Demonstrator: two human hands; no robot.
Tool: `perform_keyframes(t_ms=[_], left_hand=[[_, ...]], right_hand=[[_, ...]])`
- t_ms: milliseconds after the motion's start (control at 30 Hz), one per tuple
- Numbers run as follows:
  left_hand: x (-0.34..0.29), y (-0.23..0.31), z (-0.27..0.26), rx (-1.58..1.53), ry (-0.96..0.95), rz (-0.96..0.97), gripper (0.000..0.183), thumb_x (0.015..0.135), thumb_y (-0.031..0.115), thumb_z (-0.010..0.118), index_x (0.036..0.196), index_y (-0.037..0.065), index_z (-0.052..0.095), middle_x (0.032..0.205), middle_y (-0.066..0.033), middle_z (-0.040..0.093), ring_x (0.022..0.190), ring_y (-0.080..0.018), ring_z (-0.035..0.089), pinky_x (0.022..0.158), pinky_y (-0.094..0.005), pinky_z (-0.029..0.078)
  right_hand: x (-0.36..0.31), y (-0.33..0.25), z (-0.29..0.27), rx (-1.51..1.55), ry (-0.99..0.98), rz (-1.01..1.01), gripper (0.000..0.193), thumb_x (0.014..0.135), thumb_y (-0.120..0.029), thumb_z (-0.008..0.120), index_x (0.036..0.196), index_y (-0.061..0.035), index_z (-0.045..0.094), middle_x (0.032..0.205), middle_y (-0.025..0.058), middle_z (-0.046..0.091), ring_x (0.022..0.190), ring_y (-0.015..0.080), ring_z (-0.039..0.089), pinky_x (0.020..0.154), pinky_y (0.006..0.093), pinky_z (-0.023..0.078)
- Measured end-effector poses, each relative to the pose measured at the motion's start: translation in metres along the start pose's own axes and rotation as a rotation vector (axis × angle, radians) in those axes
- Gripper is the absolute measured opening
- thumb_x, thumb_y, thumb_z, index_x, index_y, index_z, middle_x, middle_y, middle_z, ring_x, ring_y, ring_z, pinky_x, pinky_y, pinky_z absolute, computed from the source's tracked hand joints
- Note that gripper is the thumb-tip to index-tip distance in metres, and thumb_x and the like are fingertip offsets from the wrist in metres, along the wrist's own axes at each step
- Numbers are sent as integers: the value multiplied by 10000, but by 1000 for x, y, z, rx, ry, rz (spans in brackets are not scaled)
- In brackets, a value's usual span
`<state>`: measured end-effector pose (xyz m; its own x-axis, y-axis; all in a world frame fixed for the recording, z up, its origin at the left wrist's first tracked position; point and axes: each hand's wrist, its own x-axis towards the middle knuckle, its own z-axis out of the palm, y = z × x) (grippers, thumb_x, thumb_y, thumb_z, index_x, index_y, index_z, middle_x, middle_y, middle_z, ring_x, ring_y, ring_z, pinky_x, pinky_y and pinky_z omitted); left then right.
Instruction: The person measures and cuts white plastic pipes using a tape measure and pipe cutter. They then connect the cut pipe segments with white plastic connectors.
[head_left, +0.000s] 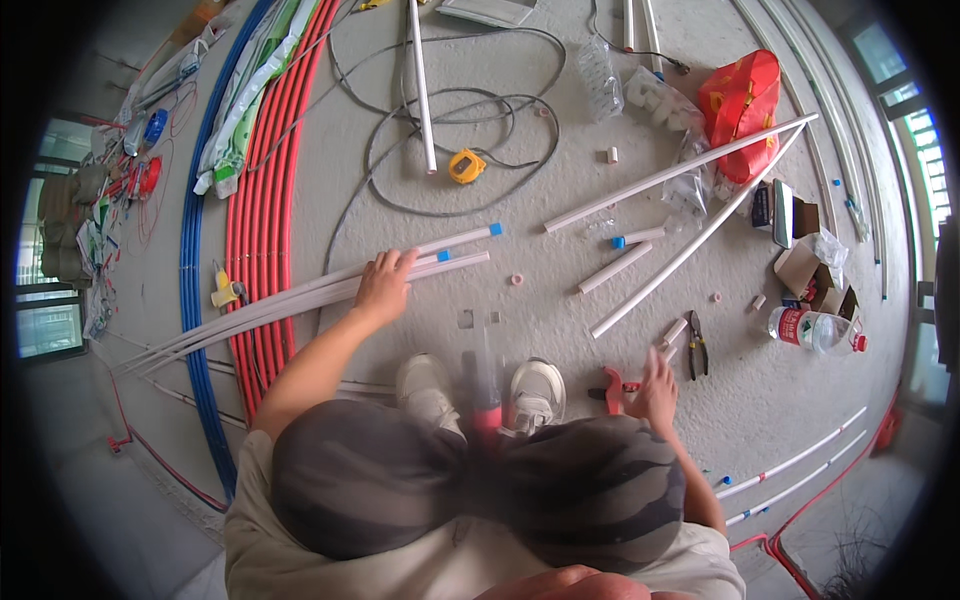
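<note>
My left hand is closed over a bundle of long white plastic pipes. Blue marks show near the ends of two of these pipes, which stretch away to the left across the floor. Beside my right knee, my right hand has its fingers stretched out, slightly blurred. It is right by a red pipe cutter on the floor; whether they touch is hard to see. Just past its fingertips are a short white pipe piece and pliers with dark handles.
A yellow tape measure lies near a looped grey cable. Red pipes and blue pipes run along the left. To the right are loose white pipes, a red bag, a plastic bottle and open boxes.
</note>
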<state>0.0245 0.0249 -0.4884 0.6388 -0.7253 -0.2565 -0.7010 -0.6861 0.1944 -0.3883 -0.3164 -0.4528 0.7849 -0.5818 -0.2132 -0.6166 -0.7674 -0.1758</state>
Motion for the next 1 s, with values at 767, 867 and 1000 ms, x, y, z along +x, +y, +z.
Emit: perform_keyframes(t_ms=[767, 867, 1000], left_hand=[[-53, -77, 13, -158, 254, -277, 282, 801, -56, 636, 1077, 1, 666, 1135, -170, 628, 1117, -400, 609, 937, -473, 514], [-29, -47, 11, -242, 333, -187, 258, 773, -97, 597, 1007, -2, 652, 1062, -169, 625, 1057, -397, 617, 892, -468, 507], [12, -22, -2, -332, 364, -1, 237, 785, -116, 556, 978, -19, 651, 1020, -170, 637, 989, -398, 639, 848, -457, 520]], right_hand=[[223, 50, 23, 1605, 215, 699, 518, 1033, -406, 654, 1339, -2, 544, 1310, 149, 571, 1074, 277, 634, 883, 448, 552], [192, 56, 1, 1424, 293, 678, 586, 1026, -398, 663, 1436, -23, 475, 1327, 164, 560, 1083, 280, 640, 847, 424, 567], [150, 99, 6, 1159, 300, 479, 179, 991, -142, 674, 1093, 5, 688, 911, 41, 658, 764, 134, 622, 681, 281, 503]])
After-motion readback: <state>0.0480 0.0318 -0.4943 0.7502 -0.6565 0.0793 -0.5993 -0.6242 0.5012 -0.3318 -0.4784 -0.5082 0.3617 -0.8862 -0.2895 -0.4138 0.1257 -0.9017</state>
